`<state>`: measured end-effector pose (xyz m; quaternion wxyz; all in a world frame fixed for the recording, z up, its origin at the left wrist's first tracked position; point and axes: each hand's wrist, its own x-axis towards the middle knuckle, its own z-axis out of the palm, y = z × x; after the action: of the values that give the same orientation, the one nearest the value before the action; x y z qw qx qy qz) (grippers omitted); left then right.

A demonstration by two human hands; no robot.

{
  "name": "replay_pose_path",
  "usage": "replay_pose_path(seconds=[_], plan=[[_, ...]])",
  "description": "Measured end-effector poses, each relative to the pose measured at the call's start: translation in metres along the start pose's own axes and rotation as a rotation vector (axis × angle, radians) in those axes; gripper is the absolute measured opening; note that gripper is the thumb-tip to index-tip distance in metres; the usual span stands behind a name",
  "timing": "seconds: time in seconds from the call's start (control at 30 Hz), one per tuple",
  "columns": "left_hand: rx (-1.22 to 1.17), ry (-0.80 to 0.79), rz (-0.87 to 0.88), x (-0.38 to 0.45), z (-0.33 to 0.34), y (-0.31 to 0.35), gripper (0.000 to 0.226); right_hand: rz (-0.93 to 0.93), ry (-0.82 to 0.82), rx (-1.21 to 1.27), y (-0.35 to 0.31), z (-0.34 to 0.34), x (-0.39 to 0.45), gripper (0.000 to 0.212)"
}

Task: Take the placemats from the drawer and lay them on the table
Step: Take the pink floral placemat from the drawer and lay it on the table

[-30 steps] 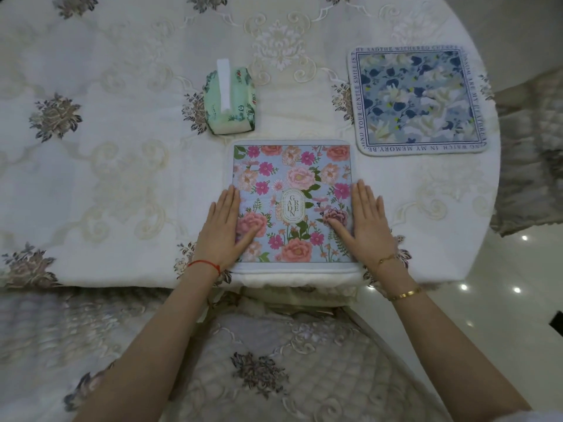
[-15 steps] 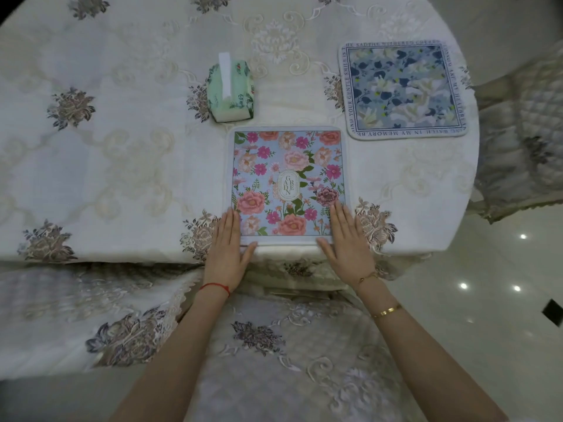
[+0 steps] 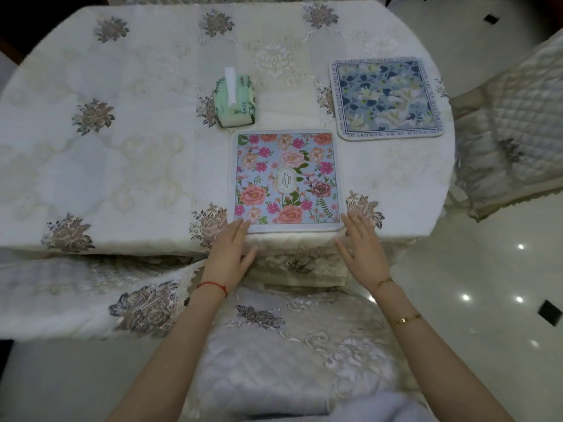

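The pink flower placemat [image 3: 288, 179] lies flat at the near edge of the surface [image 3: 128, 166], and the blue flower placemat [image 3: 386, 97] lies flat farther back to the right, apart from it. Your 2 hands hold nothing: your left hand [image 3: 229, 254] has straight fingers with tips at the pink mat's near left corner, and your right hand [image 3: 362, 249] is flat by its near right corner. A green tissue pack [image 3: 235, 100] sits just behind the pink mat.

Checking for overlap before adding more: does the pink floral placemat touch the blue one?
No. The pink floral placemat lies apart from the blue placemat, with bare tablecloth showing between them.
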<state>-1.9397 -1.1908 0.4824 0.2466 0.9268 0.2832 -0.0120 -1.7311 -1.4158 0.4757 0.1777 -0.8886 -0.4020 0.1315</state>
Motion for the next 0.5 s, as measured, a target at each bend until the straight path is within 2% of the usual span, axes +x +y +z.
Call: replay_pose_path(seconds=[0.1, 0.3, 0.5], plan=[[-0.074, 0.035, 0.058, -0.012, -0.013, 0.024, 0.052, -0.031, 0.038, 0.018, -0.005, -0.019, -0.020, 0.049], [-0.105, 0.075, 0.165, -0.036, -0.025, 0.066, 0.046, -0.041, 0.105, 0.022, -0.002, -0.054, -0.072, 0.049], [-0.062, 0.076, 0.269, -0.055, -0.020, 0.115, 0.041, 0.079, 0.170, 0.050, 0.027, -0.071, -0.137, 0.050]])
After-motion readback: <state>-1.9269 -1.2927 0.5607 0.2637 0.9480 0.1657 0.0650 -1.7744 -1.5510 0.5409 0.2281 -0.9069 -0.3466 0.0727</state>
